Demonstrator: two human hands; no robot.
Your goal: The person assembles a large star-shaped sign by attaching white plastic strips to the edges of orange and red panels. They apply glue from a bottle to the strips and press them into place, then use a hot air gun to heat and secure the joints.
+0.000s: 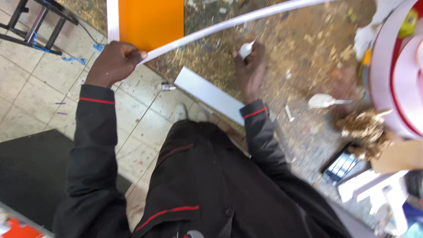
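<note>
My left hand (115,61) is closed on the near end of a long white strip (229,23), which runs up and to the right across the worktable (304,53). My right hand (251,66) rests on the glue-stained tabletop and grips a small white object (246,49) that pokes out above the fingers. What that object is I cannot tell. An orange panel with a white edge (152,20) lies just beyond my left hand. A white board piece (210,94) sits at the table's near edge between my two arms.
A big roll of white edging tape with red sides (398,75) stands at the right. A white spatula-like tool (324,101), a brown wad (363,128) and a dark calculator-like device (343,164) lie nearby. A black metal frame (35,22) stands on the tiled floor (39,88) at the left.
</note>
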